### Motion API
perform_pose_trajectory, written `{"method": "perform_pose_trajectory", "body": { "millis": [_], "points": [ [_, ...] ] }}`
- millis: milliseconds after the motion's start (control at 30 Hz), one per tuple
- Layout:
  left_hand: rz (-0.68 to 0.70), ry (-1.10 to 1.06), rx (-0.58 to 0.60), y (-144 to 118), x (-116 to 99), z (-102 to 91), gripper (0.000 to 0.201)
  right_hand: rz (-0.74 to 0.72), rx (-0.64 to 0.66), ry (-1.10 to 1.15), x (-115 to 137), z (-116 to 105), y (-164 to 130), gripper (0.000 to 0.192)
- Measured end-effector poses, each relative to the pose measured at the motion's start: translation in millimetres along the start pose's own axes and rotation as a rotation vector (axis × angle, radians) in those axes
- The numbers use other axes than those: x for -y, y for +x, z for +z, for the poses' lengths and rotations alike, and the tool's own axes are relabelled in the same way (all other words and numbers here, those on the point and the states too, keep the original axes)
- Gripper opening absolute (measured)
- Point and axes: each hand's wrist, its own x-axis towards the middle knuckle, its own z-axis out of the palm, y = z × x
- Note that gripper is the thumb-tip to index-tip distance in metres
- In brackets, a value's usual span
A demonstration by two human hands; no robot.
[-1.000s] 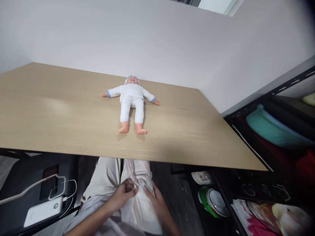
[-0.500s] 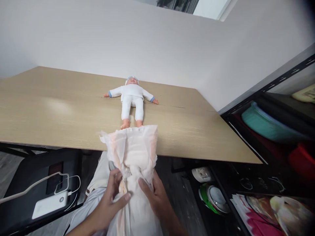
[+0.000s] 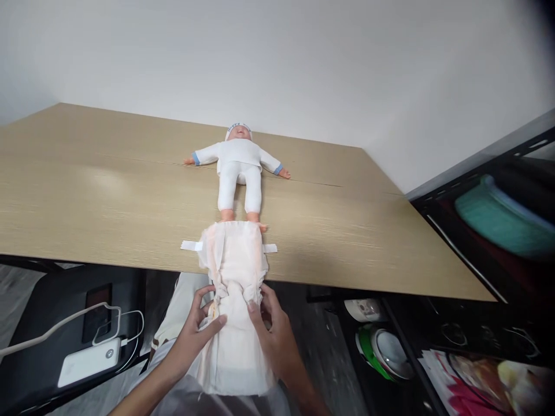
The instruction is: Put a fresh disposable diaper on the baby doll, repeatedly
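Observation:
A baby doll [image 3: 238, 169] in a white suit and cap lies on its back on the wooden table [image 3: 108, 208], feet toward me. A white diaper [image 3: 234, 263] is spread lengthwise from my lap onto the table's front edge, its far end just touching the doll's feet, with its two tabs sticking out sideways. My left hand [image 3: 197, 329] and my right hand [image 3: 271, 332] pinch the diaper's gathered middle from either side, below the table edge.
A black chair at lower left holds a white power bank [image 3: 89, 361] with a looped white cable. A black shelf unit [image 3: 485, 231] on the right carries a teal bowl, dishes and colourful packets. A white wall stands behind the table.
The diaper, bunched in my lap a second ago, has been lifted, unfolded and laid forward onto the table edge. Its tabs now stick out.

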Motion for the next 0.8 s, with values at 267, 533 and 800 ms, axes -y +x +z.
{"method": "perform_pose_trajectory", "body": {
  "millis": [267,533,800],
  "points": [
    [-0.054,-0.004,0.000,-10,-16,11.0,0.085,-0.482,-0.262,-0.385,35,-4,27,0.068],
    [0.044,0.291,0.076,-14,-31,-4.4,0.072,-0.519,0.114,-0.644,54,32,98,0.085],
    [0.139,0.756,0.293,-2,-90,-44.8,0.038,-0.530,0.063,-0.932,37,35,103,0.075]
  ]
}}
